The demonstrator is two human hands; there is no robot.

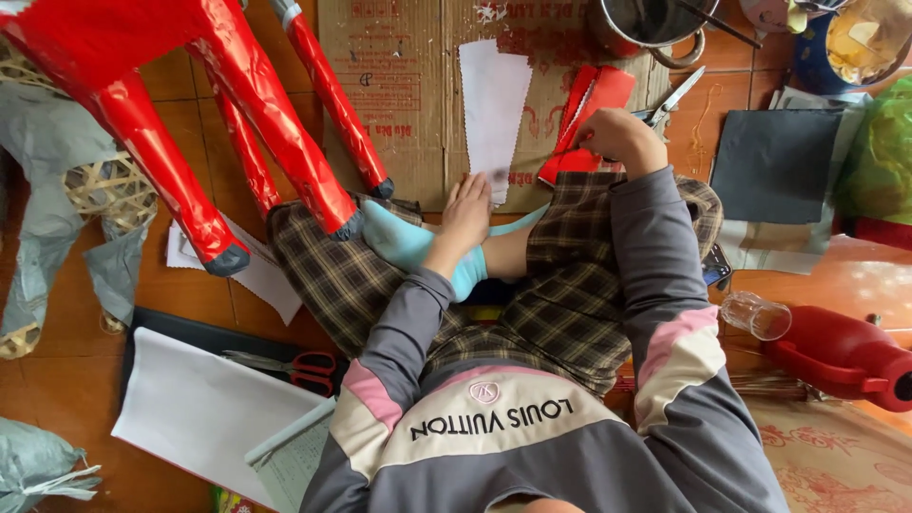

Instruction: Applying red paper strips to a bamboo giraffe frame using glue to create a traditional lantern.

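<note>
Head view looks down on a person sitting cross-legged on a tiled floor (pixel 190 114), in checked trousers and a grey top with pink and cream bands. Left hand (pixel 467 211) lies flat, fingers stretched out and together, its grip released; the fingertips press on the lower end of a white paper strip (pixel 492 104) that lies lengthwise on a sheet of cardboard (pixel 399 85). The heel of that hand rests against a foot in a light blue sock (pixel 404 242). Right hand (pixel 617 141) is curled, knuckles up, its grip clenched on the lower part of a stack of red paper strips (pixel 587 119), which lies on the cardboard just right of the white strip; how many fingers go under the stack cannot be told.

Scissors (pixel 673 98) with pale blades lie just beyond the right hand, near a metal pot (pixel 655 24). Red-wrapped legs of a paper-covered frame (pixel 237 114) stand at the left, one dark tip beside the sock. More scissors with red handles (pixel 294 366) lie on a white sheet (pixel 199 408) by the left elbow. Red bottle (pixel 841 356) lies at the right.
</note>
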